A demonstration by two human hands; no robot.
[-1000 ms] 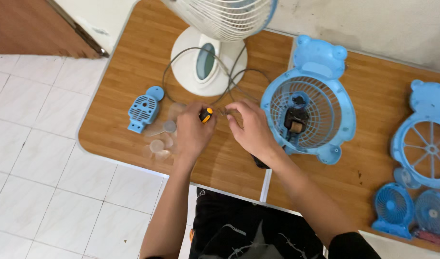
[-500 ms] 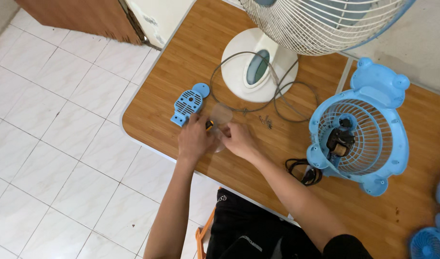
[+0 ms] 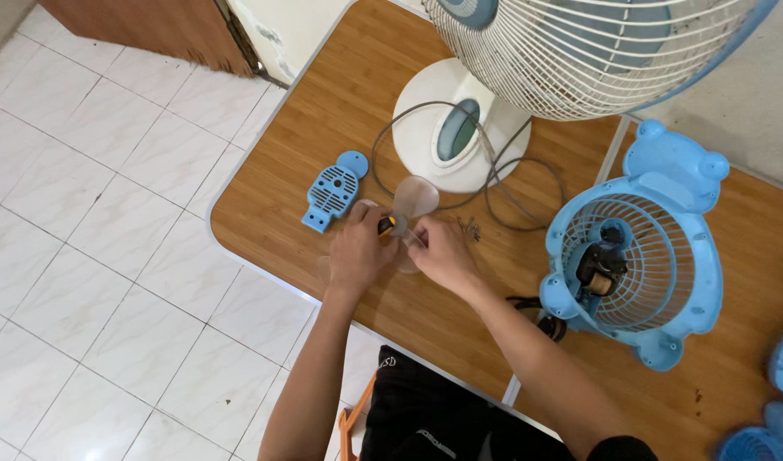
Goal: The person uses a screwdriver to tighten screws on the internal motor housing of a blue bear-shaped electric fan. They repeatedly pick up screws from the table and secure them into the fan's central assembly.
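Both hands meet over the wooden table [image 3: 340, 111] near its front edge. My left hand [image 3: 357, 249] is closed around a small screwdriver with a yellow and black handle [image 3: 386, 225]. My right hand [image 3: 441, 252] pinches a clear plastic fan blade piece [image 3: 415, 198] and steadies it against the tool's tip. A blue vented back cover [image 3: 330, 192] lies just left of my left hand. A few small dark screws [image 3: 473, 227] sit right of my right hand.
A white desk fan base [image 3: 426, 145] with a grey cord [image 3: 511, 205] stands behind the hands, its wire cage [image 3: 596, 51] overhead. A blue bear-shaped fan housing [image 3: 656, 256] with a motor inside lies at right. White floor tiles [image 3: 93, 256] lie left.
The view has shifted left and down over the second, so the table items sit further right. Both hands stay together on the screwdriver, and the clear blade piece now shows above them.
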